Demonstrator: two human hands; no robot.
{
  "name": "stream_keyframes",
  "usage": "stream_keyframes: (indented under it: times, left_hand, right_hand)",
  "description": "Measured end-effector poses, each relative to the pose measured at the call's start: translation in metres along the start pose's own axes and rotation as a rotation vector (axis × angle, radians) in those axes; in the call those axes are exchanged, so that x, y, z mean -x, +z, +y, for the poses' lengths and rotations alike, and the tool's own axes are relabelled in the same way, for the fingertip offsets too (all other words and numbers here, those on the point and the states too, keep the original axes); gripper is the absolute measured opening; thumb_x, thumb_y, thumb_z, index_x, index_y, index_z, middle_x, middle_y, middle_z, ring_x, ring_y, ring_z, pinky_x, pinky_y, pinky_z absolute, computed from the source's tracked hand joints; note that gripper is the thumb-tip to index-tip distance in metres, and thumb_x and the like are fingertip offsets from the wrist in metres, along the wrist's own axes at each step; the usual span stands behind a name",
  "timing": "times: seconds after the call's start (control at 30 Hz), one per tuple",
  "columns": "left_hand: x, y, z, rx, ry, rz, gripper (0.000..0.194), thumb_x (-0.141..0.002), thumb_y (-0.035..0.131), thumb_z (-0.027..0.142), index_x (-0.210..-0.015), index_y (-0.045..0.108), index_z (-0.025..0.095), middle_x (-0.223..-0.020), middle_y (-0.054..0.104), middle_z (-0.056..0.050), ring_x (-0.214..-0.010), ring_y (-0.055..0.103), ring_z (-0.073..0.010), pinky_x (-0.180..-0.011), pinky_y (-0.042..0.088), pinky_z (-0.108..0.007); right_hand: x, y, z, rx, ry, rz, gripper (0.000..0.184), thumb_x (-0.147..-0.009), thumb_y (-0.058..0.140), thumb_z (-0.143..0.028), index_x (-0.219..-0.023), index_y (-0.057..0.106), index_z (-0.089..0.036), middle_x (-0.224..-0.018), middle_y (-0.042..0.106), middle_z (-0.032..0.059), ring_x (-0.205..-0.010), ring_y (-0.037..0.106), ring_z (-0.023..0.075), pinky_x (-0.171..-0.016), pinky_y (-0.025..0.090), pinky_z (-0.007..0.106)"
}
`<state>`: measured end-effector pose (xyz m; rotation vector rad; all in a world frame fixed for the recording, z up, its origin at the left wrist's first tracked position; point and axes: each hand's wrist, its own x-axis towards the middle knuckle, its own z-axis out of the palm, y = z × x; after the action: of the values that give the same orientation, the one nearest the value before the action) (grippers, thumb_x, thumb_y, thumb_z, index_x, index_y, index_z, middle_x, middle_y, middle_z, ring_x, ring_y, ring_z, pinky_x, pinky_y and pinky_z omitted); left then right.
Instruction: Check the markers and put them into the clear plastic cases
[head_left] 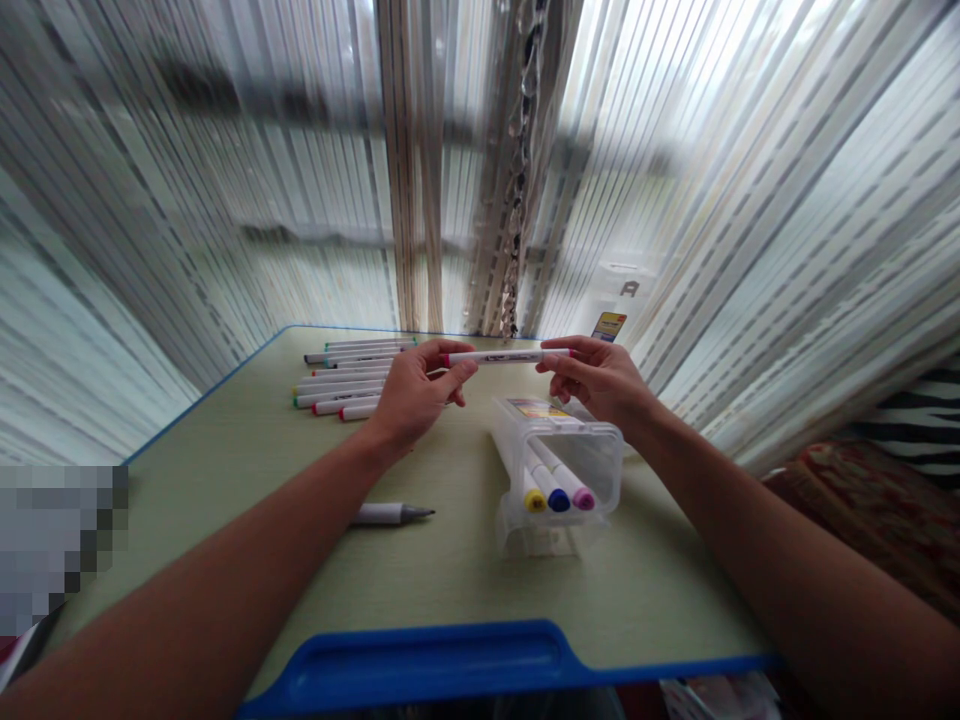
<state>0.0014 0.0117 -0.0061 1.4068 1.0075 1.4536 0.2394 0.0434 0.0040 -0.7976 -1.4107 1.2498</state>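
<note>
Both hands hold one white marker (504,356) level above the table, red-pink caps at its ends. My left hand (416,392) pinches its left end, and my right hand (598,376) pinches the right end. Below my right hand lies a clear plastic marker case (592,452) on its side, with three markers inside showing yellow, blue and pink caps. A row of several white markers (346,378) lies on the table to the left of my left hand. One more marker with a grey cap (391,513) lies alone beside my left forearm.
The small green table (450,570) has a blue rim with a blue handle slot (435,670) at its near edge. Striped curtains (225,200) hang close behind and on both sides. A patterned cushion (885,520) sits at the right.
</note>
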Motion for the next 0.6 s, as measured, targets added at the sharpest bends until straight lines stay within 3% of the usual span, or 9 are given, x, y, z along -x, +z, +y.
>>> stream_keyframes:
  times: [0.33, 0.47, 0.6]
  left_hand:
    - [0.001, 0.000, 0.002, 0.023, 0.005, 0.000, 0.033, -0.075, 0.079, 0.030, -0.103, 0.071, 0.014, -0.082, 0.072, -0.003, -0.049, 0.057, -0.0069, -0.050, 0.049, -0.022]
    - [0.001, 0.000, 0.003, 0.031, 0.047, 0.005, 0.033, -0.076, 0.080, 0.031, -0.104, 0.071, 0.014, -0.081, 0.071, -0.002, -0.049, 0.058, -0.0069, -0.050, 0.049, -0.021]
    - [0.004, 0.003, 0.011, 0.052, 0.109, 0.004, 0.034, -0.074, 0.084, 0.033, -0.100, 0.073, 0.014, -0.080, 0.069, -0.001, -0.051, 0.057, -0.0070, -0.050, 0.050, -0.022]
  right_hand:
    - [0.000, 0.000, 0.000, 0.014, -0.020, 0.012, 0.034, -0.064, 0.091, -0.032, -0.092, 0.077, -0.018, -0.072, 0.074, 0.0024, -0.051, 0.063, 0.0103, -0.043, 0.046, 0.021]
    - [0.001, 0.000, 0.001, 0.141, -0.072, 0.040, 0.036, -0.064, 0.091, -0.035, -0.092, 0.078, -0.017, -0.063, 0.068, 0.0001, -0.052, 0.060, 0.0107, -0.043, 0.047, 0.022]
    - [0.001, 0.000, 0.003, 0.361, -0.169, 0.061, 0.034, -0.067, 0.089, -0.038, -0.093, 0.080, -0.018, -0.070, 0.071, 0.0012, -0.052, 0.057, 0.0093, -0.047, 0.049, 0.023]
